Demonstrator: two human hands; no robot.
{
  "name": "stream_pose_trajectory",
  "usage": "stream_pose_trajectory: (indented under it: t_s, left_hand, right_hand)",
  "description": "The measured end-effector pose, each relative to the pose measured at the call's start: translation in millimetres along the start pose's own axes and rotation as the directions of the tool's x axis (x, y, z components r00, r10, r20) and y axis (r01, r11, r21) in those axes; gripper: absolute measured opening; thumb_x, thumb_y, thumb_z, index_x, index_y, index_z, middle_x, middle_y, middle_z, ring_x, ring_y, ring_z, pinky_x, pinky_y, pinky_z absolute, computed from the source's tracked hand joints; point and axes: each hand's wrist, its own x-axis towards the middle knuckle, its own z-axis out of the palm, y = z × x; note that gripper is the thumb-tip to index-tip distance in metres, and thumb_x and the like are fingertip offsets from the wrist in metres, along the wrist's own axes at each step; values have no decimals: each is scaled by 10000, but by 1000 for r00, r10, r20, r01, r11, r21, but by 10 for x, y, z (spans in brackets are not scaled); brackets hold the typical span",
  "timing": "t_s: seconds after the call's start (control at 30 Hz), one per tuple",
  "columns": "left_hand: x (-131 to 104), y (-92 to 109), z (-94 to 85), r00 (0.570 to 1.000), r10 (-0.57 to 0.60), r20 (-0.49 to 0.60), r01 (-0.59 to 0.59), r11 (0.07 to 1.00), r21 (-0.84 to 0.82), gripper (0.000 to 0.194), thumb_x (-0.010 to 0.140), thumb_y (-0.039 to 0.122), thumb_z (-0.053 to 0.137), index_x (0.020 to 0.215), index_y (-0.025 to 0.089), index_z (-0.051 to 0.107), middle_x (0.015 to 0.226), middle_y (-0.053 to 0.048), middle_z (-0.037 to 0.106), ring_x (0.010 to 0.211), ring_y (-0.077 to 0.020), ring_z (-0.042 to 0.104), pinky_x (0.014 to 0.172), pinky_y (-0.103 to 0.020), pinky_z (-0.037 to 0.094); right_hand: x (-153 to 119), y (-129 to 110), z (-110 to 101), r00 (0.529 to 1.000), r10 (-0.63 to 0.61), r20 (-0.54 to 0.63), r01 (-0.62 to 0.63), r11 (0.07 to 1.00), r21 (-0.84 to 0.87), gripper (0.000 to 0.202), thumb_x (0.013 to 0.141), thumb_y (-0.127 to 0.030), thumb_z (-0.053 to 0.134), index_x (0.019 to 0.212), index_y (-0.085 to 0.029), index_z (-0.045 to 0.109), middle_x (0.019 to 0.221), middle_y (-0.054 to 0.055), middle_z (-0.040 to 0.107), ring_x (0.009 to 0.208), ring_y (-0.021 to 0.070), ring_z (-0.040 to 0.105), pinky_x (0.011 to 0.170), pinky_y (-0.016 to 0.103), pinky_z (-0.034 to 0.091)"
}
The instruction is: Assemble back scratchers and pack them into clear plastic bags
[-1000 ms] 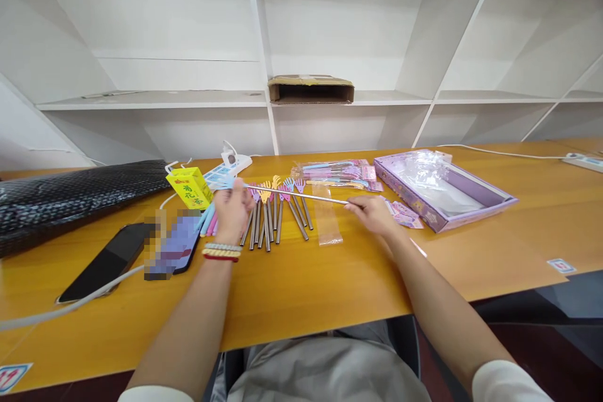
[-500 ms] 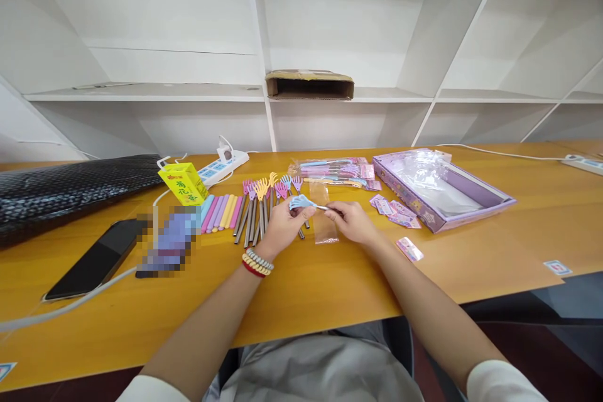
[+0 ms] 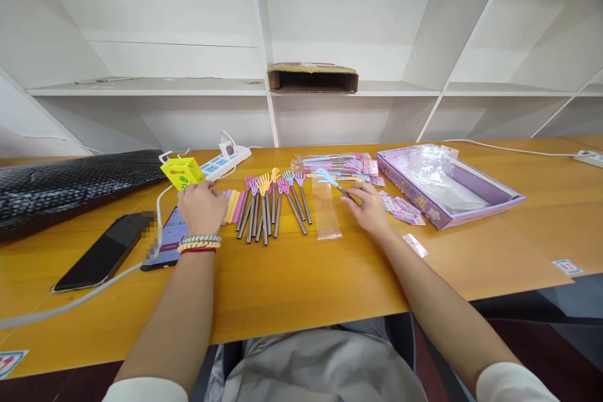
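Observation:
My right hand (image 3: 367, 207) grips a light blue back scratcher (image 3: 325, 176) by its metal rod, claw head pointing up and left. Reaching over the row of pastel handle sleeves (image 3: 233, 206), my left hand (image 3: 201, 208) covers the row's left end; its fingertips are hidden behind the hand. Between the hands lie several back scratchers (image 3: 264, 213) with coloured claw heads and bare metal rods. A clear plastic sleeve (image 3: 328, 217) rests flat just left of my right hand. Bagged back scratchers (image 3: 339, 164) are piled behind it.
Small printed cards (image 3: 405, 210) lie beside a purple open box (image 3: 443, 220) on the right. A yellow drink carton (image 3: 181, 171), a power strip (image 3: 226, 163), a phone with a lit screen (image 3: 170, 239) and a black phone (image 3: 101, 254) stand or lie left. A white cable (image 3: 89, 292) crosses there.
My left hand has let go of the blue back scratcher and moved left to the handle sleeves. My right hand keeps the scratcher and has shifted slightly right.

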Motion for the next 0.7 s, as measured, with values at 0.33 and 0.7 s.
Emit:
stream_pose_trajectory:
  t_s: [0.33,0.7]
  left_hand:
    - [56,-195,-27,933,-249,259,226,967,117,375,704,297,493,926,34,643,955,-295,610,987,-448,522,713,-506,403]
    - [46,-211,70,934,-227,276,217,974,69,314,646,319,538,820,78,639,863,-264,627,880,-411,579,656,-482,442]
  right_hand:
    - [12,-24,-38,1000,25,-15,-25,1000,1,172,827,-303,551,920,-230,675,843,55,629,819,202,550,760,363,454]
    - [11,-42,-49,998,45,45,-45,999,7,205,836,-338,525,926,-225,671,840,66,632,824,216,544,773,375,441]
